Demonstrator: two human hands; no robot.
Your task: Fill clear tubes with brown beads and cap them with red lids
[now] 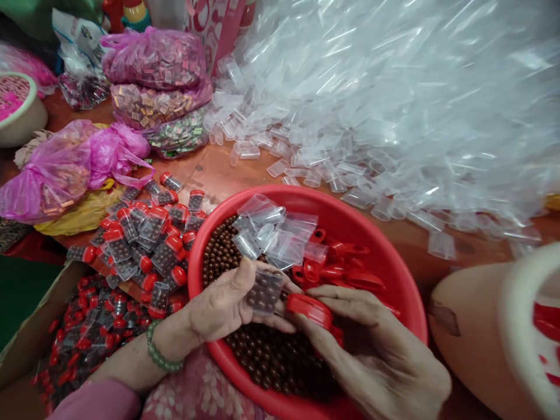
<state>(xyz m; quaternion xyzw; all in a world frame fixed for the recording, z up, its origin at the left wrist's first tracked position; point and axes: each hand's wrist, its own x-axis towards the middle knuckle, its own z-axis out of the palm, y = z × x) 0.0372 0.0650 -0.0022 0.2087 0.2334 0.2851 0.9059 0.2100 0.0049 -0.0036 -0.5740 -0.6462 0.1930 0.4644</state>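
Over a large red basin (pixel 371 224), my left hand (pixel 223 300) holds a clear container (pixel 265 291) filled with brown balls between thumb and fingers. Just right of it, my right hand (pixel 376 344) grips a red cap (pixel 310 310), its fingers bent round the cap beside the container's end. Brown balls (pixel 271 359) fill the lower and left part of the basin. Empty clear containers (pixel 280 233) lie on top of them toward the back. More red caps (pixel 345 268) are heaped at the basin's right side.
Filled, red-capped containers (pixel 149 239) lie left of the basin, with more in a box (pixel 87 332) below. A big heap of clear containers (pixel 371 99) covers the back right. Pink bags (pixel 153 58) stand back left. A pale tub (pixel 472 309) is at the right.
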